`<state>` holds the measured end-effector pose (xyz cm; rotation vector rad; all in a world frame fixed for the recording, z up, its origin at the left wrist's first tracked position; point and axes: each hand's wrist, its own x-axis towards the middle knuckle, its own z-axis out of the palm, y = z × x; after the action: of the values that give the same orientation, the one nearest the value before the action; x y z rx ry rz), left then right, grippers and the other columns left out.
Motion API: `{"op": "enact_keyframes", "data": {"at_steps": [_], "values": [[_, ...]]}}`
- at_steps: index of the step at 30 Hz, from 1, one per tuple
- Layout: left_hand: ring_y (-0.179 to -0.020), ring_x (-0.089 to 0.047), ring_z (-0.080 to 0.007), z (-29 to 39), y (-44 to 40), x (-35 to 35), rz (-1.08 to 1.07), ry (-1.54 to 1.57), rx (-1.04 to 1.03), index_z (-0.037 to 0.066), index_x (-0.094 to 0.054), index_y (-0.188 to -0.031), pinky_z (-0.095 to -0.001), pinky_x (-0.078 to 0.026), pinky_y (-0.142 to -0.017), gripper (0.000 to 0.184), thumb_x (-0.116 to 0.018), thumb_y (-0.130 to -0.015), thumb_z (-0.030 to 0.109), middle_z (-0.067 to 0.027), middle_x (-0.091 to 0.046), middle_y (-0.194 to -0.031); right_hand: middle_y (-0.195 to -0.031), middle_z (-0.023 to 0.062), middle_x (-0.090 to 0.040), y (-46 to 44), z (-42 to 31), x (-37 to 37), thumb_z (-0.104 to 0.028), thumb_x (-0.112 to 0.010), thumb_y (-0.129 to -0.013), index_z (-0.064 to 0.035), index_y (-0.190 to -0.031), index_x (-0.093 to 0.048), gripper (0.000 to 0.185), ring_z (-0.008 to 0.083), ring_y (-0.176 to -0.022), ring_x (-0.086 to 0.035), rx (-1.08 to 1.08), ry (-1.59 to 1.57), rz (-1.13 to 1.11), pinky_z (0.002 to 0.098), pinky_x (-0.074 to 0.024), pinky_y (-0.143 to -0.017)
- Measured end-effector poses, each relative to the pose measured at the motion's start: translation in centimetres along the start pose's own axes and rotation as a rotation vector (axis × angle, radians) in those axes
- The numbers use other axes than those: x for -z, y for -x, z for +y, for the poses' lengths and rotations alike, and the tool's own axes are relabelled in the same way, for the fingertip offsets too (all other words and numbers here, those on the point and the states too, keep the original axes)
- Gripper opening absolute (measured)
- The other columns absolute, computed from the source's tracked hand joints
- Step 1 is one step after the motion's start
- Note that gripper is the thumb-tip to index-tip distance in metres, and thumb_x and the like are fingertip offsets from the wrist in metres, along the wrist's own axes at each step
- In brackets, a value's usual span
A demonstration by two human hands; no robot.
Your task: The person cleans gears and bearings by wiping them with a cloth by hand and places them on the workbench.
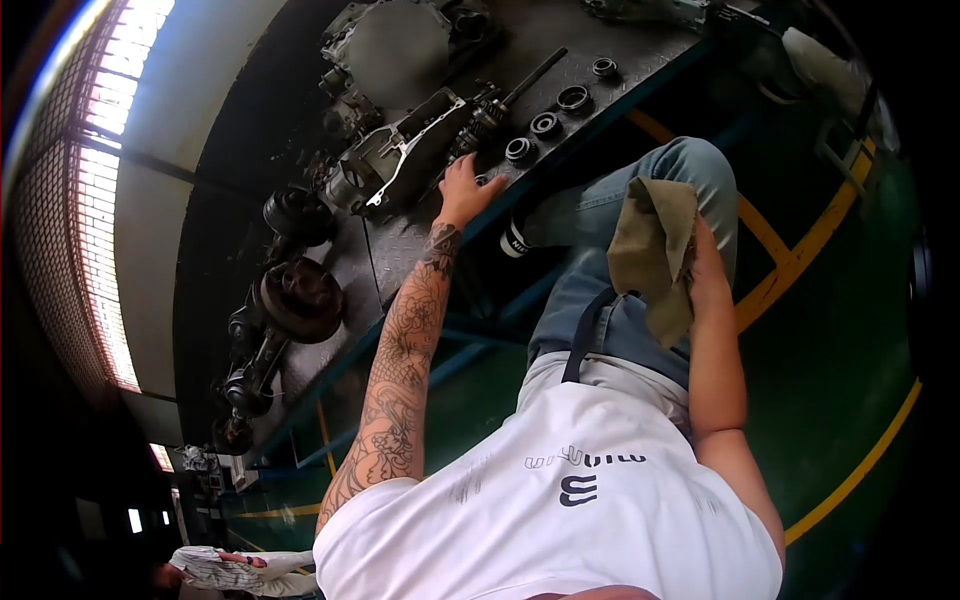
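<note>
table (pixel 555 25) of dark metal lies under the fingers of the left hand (pixel 465 190) and stretches on past them, well apart from the right hand (pixel 704 262). beyond the left fingertips, farther in on the table, stands a big round metal case (pixel 388 55). closer, just left of that hand, lies an open metal case (pixel 385 155) with a bright, pale rim. farther left of the same hand sits a rusty brown drum (pixel 300 292). from the right hand hangs an olive cloth (pixel 650 235), in front of the bent leg; that hand is closed on it, most of its fingers hidden by the folds. just past the left fingertips rests a rod with gears (pixel 483 122), its thin end pointing away. the left thumb and fingers are spread apart over the table's edge, beside a small, mostly covered ring; i cannot tell whether they grip it. four dark rings (pixel 519 150) run in a row from near the left thumb outward along the edge, none touching another.
</note>
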<state>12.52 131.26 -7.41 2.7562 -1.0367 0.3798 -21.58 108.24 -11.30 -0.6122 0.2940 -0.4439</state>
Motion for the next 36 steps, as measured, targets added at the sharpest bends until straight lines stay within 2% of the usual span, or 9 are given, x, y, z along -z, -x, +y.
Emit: {"op": "enact_keyframes", "data": {"at_steps": [4, 14, 17, 20, 24, 27, 33, 35, 36], "values": [[-0.133, -0.046, -0.0375, 3.9, -3.2, -0.4, -0.105, 0.182, -0.082, -0.005, -0.040, -0.144, -0.0398, -0.040, -0.109, 0.087, -0.072, -0.083, 0.049, -0.0243, -0.044, -0.145, -0.116, 0.0067, -0.067, 0.3, 0.0, -0.4, -0.041, -0.057, -0.098, -0.0106, -0.129, -0.061, 0.043, 0.0174, -0.103, -0.065, -0.060, -0.120, 0.006, 0.0303, -0.0529, -0.090], [-0.126, -0.052, -0.0369, 6.3, -6.0, -1.1, -0.239, 0.102, 0.002, -0.003, -0.041, -0.142, -0.0414, -0.044, -0.104, 0.086, -0.078, -0.080, 0.043, -0.0247, -0.053, -0.136, -0.134, 0.0055, -0.059, -0.7, 0.3, -1.2, -0.047, -0.058, -0.096, -0.0142, -0.140, -0.051, 0.055, 0.0200, -0.121, -0.058, 0.040, -0.138, 0.144, 0.0346, -0.0474, -0.104], [-0.125, -0.052, -0.0371, 5.5, -6.1, -1.4, -0.255, 0.140, 0.020, -0.002, -0.040, -0.143, -0.0417, -0.045, -0.103, 0.086, -0.078, -0.080, 0.042, -0.0252, -0.054, -0.134, -0.137, 0.0049, -0.057, -1.3, 0.7, -1.4, -0.051, -0.056, -0.097, -0.0156, -0.142, -0.048, 0.058, 0.0213, -0.126, -0.055, -0.019, -0.386, 0.140, 0.0383, -0.0445, -0.108], [-0.124, -0.053, -0.0378, 4.9, -6.1, -1.8, -0.245, 0.148, -0.022, -0.003, -0.039, -0.143, -0.0418, -0.045, -0.103, 0.086, -0.077, -0.080, 0.042, -0.0261, -0.055, -0.133, -0.147, 0.0061, -0.047, -1.8, 1.4, -1.4, -0.059, -0.045, -0.098, -0.0188, -0.148, -0.039, 0.065, 0.0249, -0.134, -0.045, -0.035, -0.597, -0.077, 0.0441, -0.0357, -0.114], [-0.121, -0.054, -0.0386, 4.7, -6.1, -2.4, -0.194, 0.132, -0.061, -0.004, -0.041, -0.139, -0.0425, -0.045, -0.101, 0.081, -0.076, -0.082, 0.041, -0.0265, -0.056, -0.129, -0.156, 0.0070, -0.035, -0.8, 1.3, -2.3, -0.065, -0.034, -0.098, -0.0223, -0.153, -0.031, 0.069, 0.0276, -0.143, -0.034, -0.041, -0.686, -0.152, 0.0488, -0.0259, -0.119], [-0.117, -0.056, -0.0391, 4.3, -6.1, -2.8, -0.143, 0.123, -0.102, -0.005, -0.044, -0.133, -0.0436, -0.046, -0.099, 0.074, -0.074, -0.083, 0.040, -0.0272, -0.059, -0.124, -0.159, 0.0077, -0.030, -0.8, 2.7, -1.4, -0.065, -0.032, -0.099, -0.0230, -0.155, -0.026, 0.071, 0.0284, -0.145, -0.031, 0.033, -0.989, -0.614, 0.0495, -0.0241, -0.119], [-0.109, -0.059, -0.0410, 5.5, -4.3, -3.2, 0.069, 0.265, -0.077, -0.007, -0.044, -0.126, -0.0448, -0.047, -0.094, 0.068, -0.074, -0.083, 0.035, -0.0287, -0.061, -0.115, -0.161, 0.0081, -0.023, 1.6, 1.8, -3.5, -0.061, -0.030, -0.101, -0.0232, -0.157, -0.017, 0.069, 0.0283, -0.147, -0.026, 0.168, -0.538, -0.264, 0.0506, -0.0226, -0.119], [-0.107, -0.060, -0.0411, 6.5, -3.8, -3.2, 0.187, 0.409, -0.065, -0.007, -0.042, -0.127, -0.0440, -0.048, -0.093, 0.068, -0.075, -0.083, 0.034, -0.0286, -0.061, -0.112, -0.160, 0.0081, -0.026, 0.5, 2.7, -2.5, -0.060, -0.032, -0.101, -0.0223, -0.157, -0.019, 0.068, 0.0281, -0.147, -0.028, 0.122, -0.774, -0.427, 0.0504, -0.0233, -0.119], [-0.106, -0.060, -0.0333, 7.2, -3.6, -3.4, 0.190, 0.588, 0.018, -0.005, -0.041, -0.129, -0.0403, -0.048, -0.092, 0.063, -0.073, -0.088, 0.031, -0.0229, -0.061, -0.113, -0.159, 0.0080, -0.028, 0.2, 3.1, -1.9, -0.059, -0.034, -0.101, -0.0218, -0.156, -0.021, 0.068, 0.0280, -0.146, -0.029, 0.092, -0.814, -0.368, 0.0502, -0.0240, -0.119]]}}
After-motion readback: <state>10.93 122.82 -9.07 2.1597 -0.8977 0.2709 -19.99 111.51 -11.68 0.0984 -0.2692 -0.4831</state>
